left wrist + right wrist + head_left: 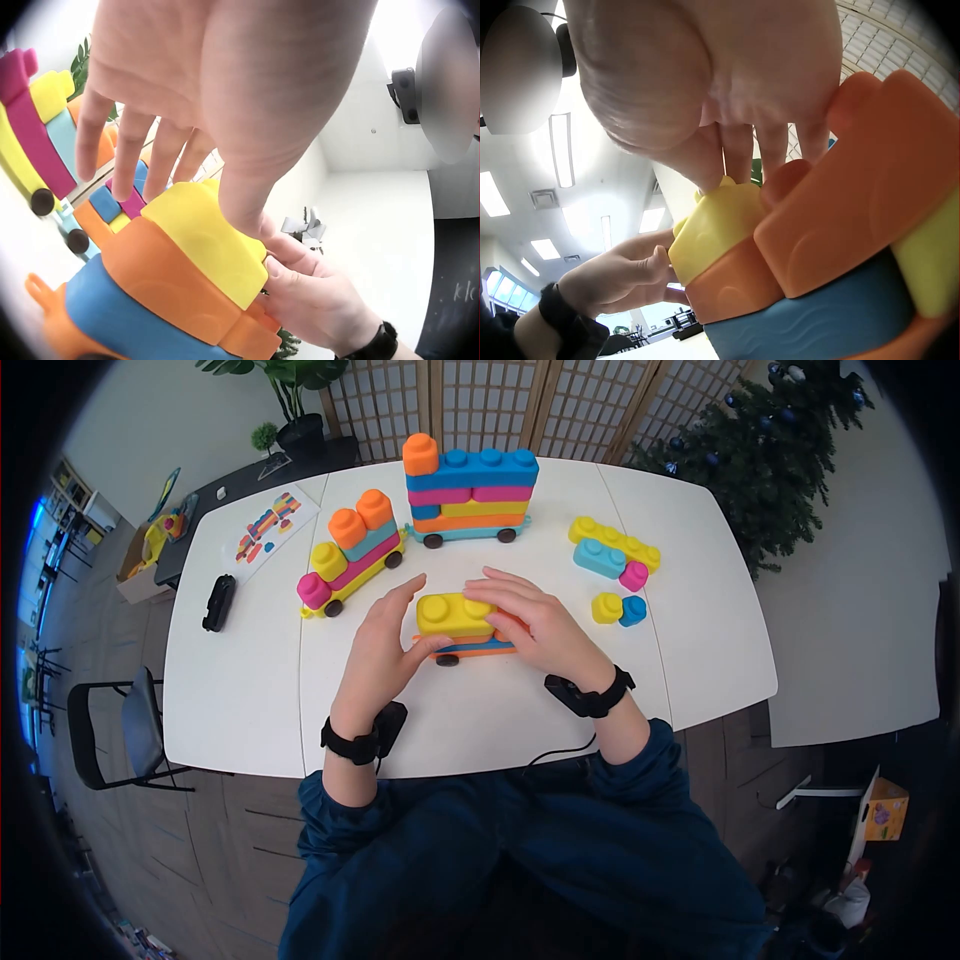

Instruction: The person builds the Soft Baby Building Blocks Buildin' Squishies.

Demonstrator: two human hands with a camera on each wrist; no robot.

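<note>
A yellow two-stud toy block [455, 615] sits on an orange block [169, 262] in a low wheeled toy car. Beneath the orange block is a blue block [817, 326] on the car's orange base, which has a black wheel [447, 660]. My right hand [535, 625] pinches the yellow block's right end, thumb on the near side and fingers over the far side. At the left end, my left hand [378, 645] touches the yellow block with its thumb, its other fingers stretched out beside it. Another orange block [870, 187] stands right of the yellow one.
Behind stand a tall block wagon [470, 490] and a smaller wheeled one [355, 555]. Loose blocks include a yellow strip [640, 550], a light blue block [599, 559] and a pink block [634, 576]. A picture sheet [268, 530] and a black case [219, 603] lie left.
</note>
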